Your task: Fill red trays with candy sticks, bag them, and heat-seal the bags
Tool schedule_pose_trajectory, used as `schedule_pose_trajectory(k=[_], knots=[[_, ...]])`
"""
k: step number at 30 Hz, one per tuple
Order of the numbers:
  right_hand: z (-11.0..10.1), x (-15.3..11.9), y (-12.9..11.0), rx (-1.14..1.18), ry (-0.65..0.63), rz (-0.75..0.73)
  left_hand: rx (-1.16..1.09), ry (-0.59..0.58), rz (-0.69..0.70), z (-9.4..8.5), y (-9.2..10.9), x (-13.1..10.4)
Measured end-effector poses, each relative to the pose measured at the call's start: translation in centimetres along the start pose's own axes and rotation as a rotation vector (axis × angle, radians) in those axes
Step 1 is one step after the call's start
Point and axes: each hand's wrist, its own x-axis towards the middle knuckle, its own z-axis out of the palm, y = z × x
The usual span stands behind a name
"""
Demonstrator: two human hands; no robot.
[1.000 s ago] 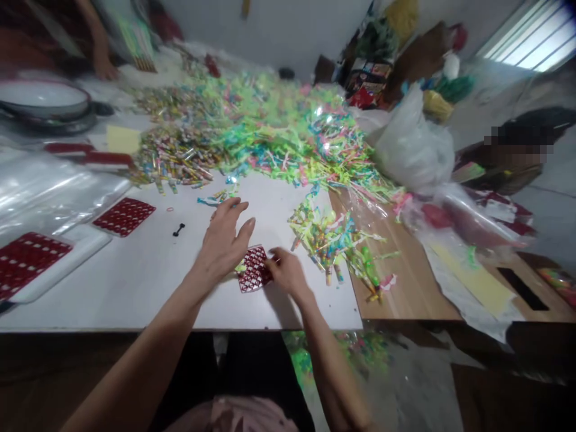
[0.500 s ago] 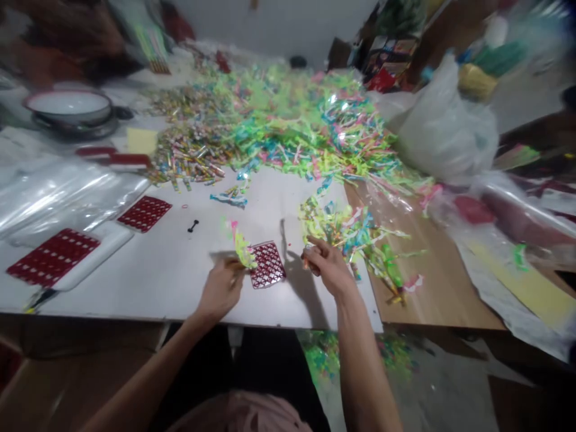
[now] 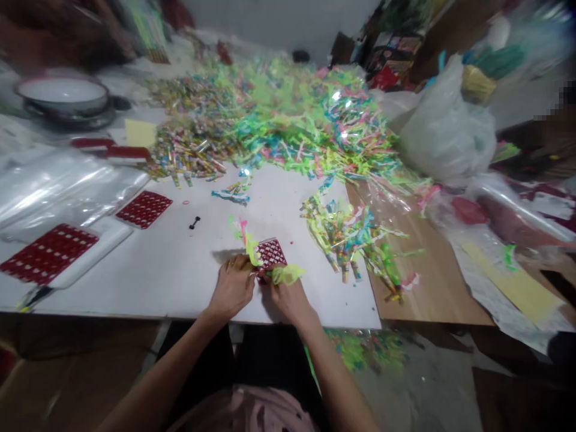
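My left hand (image 3: 234, 285) is closed on a small bundle of yellow-green and pink streamers (image 3: 252, 247) at the near middle of the white table (image 3: 180, 282). Close beside it, my right hand (image 3: 284, 293) has its fingers closed on a piece with a yellow-green ribbon (image 3: 288, 274). Both hands meet over the near edge of a small red-and-white patterned card (image 3: 271, 252), which they partly cover. Right of the hands lies a loose group of wrapped sticks with streamers (image 3: 339, 231).
A large heap of streamers (image 3: 288, 132) spans the back, with wrapped sticks (image 3: 193, 150) at its left. Red patterned cards (image 3: 50, 253) and plastic sheets (image 3: 67, 186) lie left. A white bag (image 3: 450, 132) stands right. A small black object (image 3: 194, 222) lies left of centre.
My right hand has moved left from the loose group to beside my left hand, and a yellow-green ribbon now shows at it. My left hand has shifted slightly right with its bundle.
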Motion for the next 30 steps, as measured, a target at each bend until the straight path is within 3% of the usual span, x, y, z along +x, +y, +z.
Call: schedule_pose_trajectory(k=[3, 6, 8, 11, 15, 17, 19, 22, 24, 26, 28, 30], knots=[[-0.3, 1.0, -2.5, -0.14, -0.131, 0.089, 0.06, -0.006, 0.032, 0.6, -0.1, 0.2], [-0.6, 1.7, -3.1, -0.133, -0.127, 0.09, 0.147, 0.013, 0.02, 0.7, 0.0, 0.9], [-1.7, 2.4, -1.3, 0.053, -0.203, 0.006, 0.193, 0.015, 0.025, 0.4, -0.1, 1.4], [-5.4, 5.1, 3.1, 0.234, -0.29, -0.092, 0.254, 0.01, 0.066, -0.7, -0.6, 1.8], [-10.7, 12.6, 8.3, -0.247, 0.049, 0.032, 0.323, -0.015, 0.054, -1.6, -2.6, 1.5], [-12.0, 16.1, 9.6, -0.496, 0.069, 0.058, 0.343, -0.022, 0.073, -1.3, -4.0, 1.0], [-12.0, 17.9, 10.0, -0.62, 0.027, 0.025, 0.361, -0.021, 0.139, -0.5, -5.3, 0.4], [-10.2, 16.5, 9.0, -0.664, 0.07, -0.186, 0.389, 0.007, 0.2, 0.5, -6.1, -0.2], [-8.3, 13.5, 7.7, -0.646, 0.055, -0.418, 0.381, 0.025, 0.172, 0.6, -5.7, -0.1], [-6.5, 10.0, 6.4, -0.565, -0.032, -0.56, 0.36, 0.018, 0.106, 0.0, -4.6, 0.4], [-5.3, 7.2, 5.6, -0.466, -0.091, -0.508, 0.352, 0.001, 0.035, -0.8, -3.5, 1.2], [-4.5, 6.0, 5.1, -0.381, -0.054, -0.312, 0.346, -0.026, -0.019, -1.4, -2.5, 2.0]])
